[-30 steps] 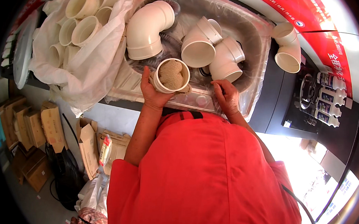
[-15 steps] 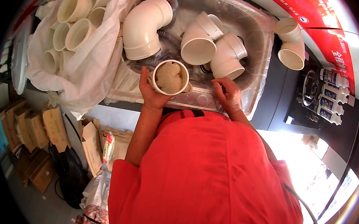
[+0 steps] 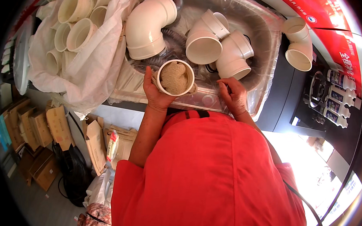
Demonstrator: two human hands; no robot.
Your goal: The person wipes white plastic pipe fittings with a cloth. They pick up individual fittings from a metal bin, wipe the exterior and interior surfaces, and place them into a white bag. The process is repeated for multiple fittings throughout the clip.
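Observation:
My left hand [image 3: 158, 93] is wrapped round a round white plastic pipe fitting [image 3: 192, 77], its open end facing up. A wad of tan cloth [image 3: 174, 77] fills the opening, and a bit of it shows outside by the right rim. My right hand [image 3: 233, 97] hovers over the sink's front edge, its fingers curled in and nothing visible in them. Just beyond it lies a white pipe elbow [image 3: 235, 57]. Another elbow [image 3: 205, 44] rests against that one, and a larger glossy elbow [image 3: 148, 28] sits farther left in the sink.
A plastic-covered metal sink [image 3: 261, 35] lies before me. At the left, a white sack [image 3: 93, 80] holds several white pipe fittings. One more elbow [image 3: 298, 45] stands on the dark counter [image 3: 270, 98] at the right, near several small bottles [image 3: 337, 96]. Cardboard boxes [image 3: 44, 169] lie on the floor.
The whole view has shifted slightly, so things sit a little farther right. My left hand keeps hold of the fitting; my right hand stays curled near the sink's edge.

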